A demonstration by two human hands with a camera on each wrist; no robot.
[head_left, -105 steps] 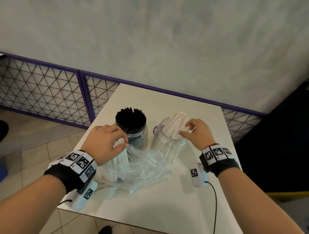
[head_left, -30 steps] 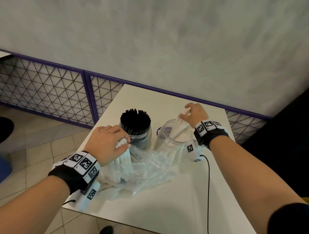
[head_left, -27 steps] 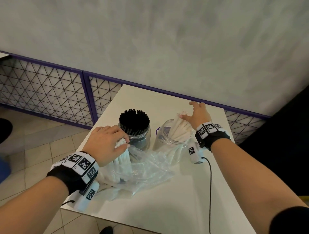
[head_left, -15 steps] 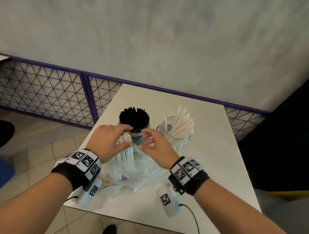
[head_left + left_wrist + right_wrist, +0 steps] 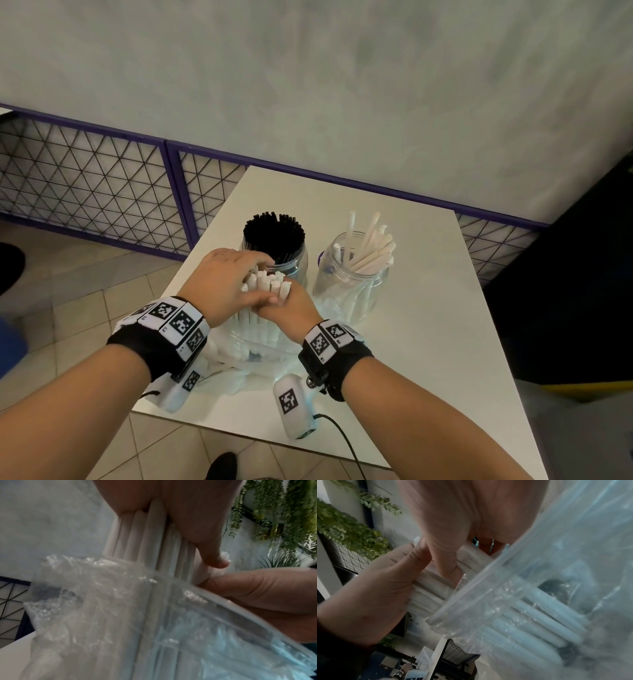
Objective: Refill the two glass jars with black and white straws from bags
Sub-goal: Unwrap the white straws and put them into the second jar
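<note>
Two glass jars stand mid-table: the left jar (image 5: 294, 263) is packed with black straws (image 5: 274, 236), the right jar (image 5: 352, 291) holds several white straws (image 5: 370, 250) leaning right. In front of them a clear plastic bag (image 5: 253, 346) stands upright with a bundle of white straws (image 5: 263, 284) sticking out of its mouth. My left hand (image 5: 226, 284) grips the top of that bundle from the left. My right hand (image 5: 291, 305) grips the same bundle from the right, thumb against the straws (image 5: 436, 586). In the left wrist view the bag (image 5: 102, 608) hangs below my fingers (image 5: 211, 555).
The white table (image 5: 428, 359) has bare surface to the right and front. A purple-framed wire mesh fence (image 5: 102, 178) runs behind it below a grey wall. Tiled floor lies to the left. A cable (image 5: 342, 438) trails from my right wrist.
My right hand left the white straws in the right jar, came back across the table and took hold of the bundle in the bag. The left hand kept its grip.
</note>
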